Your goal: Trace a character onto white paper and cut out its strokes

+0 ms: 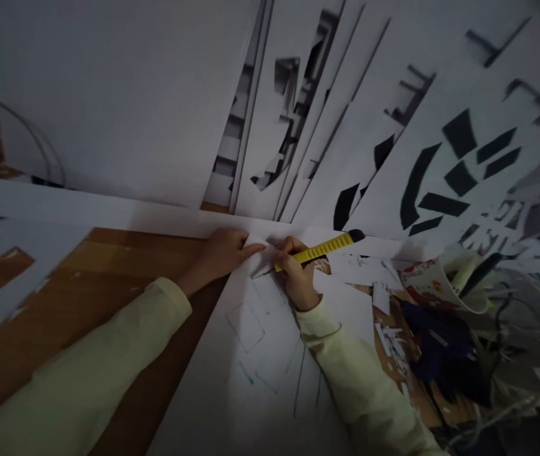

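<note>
So, the right hand [297, 272] has its fingers wrapped around a yellow cutter knife [329, 249], blade tip down on the white sheet [270, 354] with green outlines, close to its far end. The left hand [226, 252] sits at that end's left corner, thumb stretched over the sheet toward the knife; can't tell if its other fingers grip the edge.

Roomiest side is the left: brown surface [160, 256] shows along the sheet's slanted left edge, with just the left forearm crossing it. Ahead it's tight, since a long white strip [108, 214] runs right past the hands, big white panels [122, 95] behind it. Right side's cramped too: white scraps [395, 345], a tipped paper cup [428, 278] and a dark blue object [440, 342] crowd beyond the right forearm.
</note>
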